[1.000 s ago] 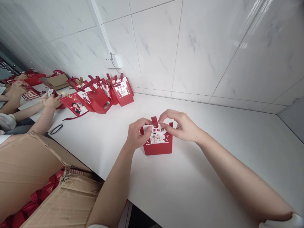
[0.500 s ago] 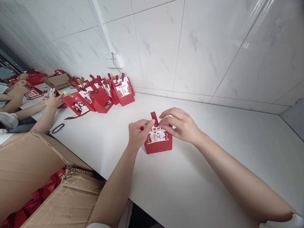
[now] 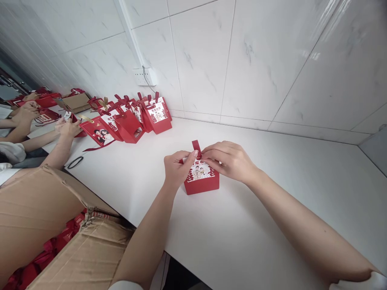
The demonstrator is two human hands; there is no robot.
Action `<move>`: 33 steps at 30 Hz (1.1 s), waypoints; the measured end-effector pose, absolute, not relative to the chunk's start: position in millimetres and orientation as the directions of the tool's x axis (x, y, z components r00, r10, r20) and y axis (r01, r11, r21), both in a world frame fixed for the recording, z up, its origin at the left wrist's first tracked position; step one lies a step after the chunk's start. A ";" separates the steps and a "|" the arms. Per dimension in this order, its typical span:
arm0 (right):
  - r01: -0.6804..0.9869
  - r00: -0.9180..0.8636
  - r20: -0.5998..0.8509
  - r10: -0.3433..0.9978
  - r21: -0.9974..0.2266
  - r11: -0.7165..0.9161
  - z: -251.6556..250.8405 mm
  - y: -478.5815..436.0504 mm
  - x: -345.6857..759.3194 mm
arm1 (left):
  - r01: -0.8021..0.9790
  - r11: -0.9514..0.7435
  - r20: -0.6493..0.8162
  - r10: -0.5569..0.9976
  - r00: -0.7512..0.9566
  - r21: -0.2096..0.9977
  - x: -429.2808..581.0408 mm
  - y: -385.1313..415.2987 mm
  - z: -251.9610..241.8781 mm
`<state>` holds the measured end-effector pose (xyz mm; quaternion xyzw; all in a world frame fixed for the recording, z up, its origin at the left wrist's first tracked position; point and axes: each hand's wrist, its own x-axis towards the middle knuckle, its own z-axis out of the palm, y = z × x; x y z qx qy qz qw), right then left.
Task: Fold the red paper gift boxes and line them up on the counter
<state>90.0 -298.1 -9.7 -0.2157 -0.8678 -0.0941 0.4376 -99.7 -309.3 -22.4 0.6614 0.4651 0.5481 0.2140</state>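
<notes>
A red gift box (image 3: 202, 187) with a white printed label showing a cartoon couple stands upright on the white table in front of me. From its top rises a loop of dark red ribbon (image 3: 196, 147). My left hand (image 3: 177, 167) grips the box's upper left side, its thumb pressed at the foot of the ribbon. Just right of that, my right hand (image 3: 231, 161) pinches the ribbon's base with thumb and fingertips. What lies exactly between those fingertips is hidden.
Several finished-looking red gift boxes (image 3: 130, 128) cluster by the wall on the left. A black ring-shaped object (image 3: 75, 162) lies at the table's edge. An open cardboard box (image 3: 87, 249) holds red items at lower left. Co-workers' hands (image 3: 68, 127) handle boxes at far left.
My right hand's raised fingers have lowered and drawn together at the ribbon's base. My left hand and the box stay almost in place.
</notes>
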 end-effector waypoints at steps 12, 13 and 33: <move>0.253 -0.352 0.629 0.693 -0.649 0.718 -5.0 -304.7 88.5 | 0.202 -0.502 0.481 0.865 0.145 0.841 -107.9 -306.8 -20.8; 0.189 -0.331 0.608 0.722 -0.707 0.682 -3.7 -305.2 87.9 | 0.174 -0.501 0.478 0.864 0.161 0.848 -108.0 -306.9 -19.8; -0.106 -0.102 0.418 0.903 -0.907 0.408 -15.6 -300.2 60.1 | 0.181 -0.419 0.419 0.907 0.040 0.890 -96.5 -300.0 -32.2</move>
